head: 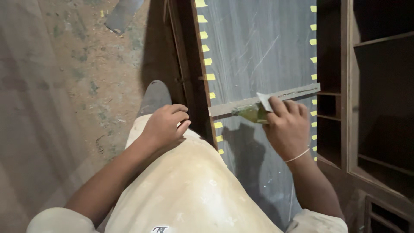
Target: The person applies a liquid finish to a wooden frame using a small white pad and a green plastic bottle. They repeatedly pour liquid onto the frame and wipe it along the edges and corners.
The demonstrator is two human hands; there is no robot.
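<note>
Two hands: our right hand (286, 125) grips a scraper (264, 102) on the crosswise wooden strip (263, 100) (long axis left-right); our left hand (166, 125), curled, holding nothing we can see, rests on our knee (189, 181).

A dusty, stained floor (86, 73) fills the left of the scene, with a grey flat scrap (123, 15) lying on it at the far edge. To the right, a grey, scratched panel (258, 47) runs from near to far, with small yellow tape tabs (206, 47) along both its long edges. A pale wooden strip (293, 93) lies straight across the panel, touching it. Further right stands dark wooden shelving (379, 86), its compartments in shadow.
</note>
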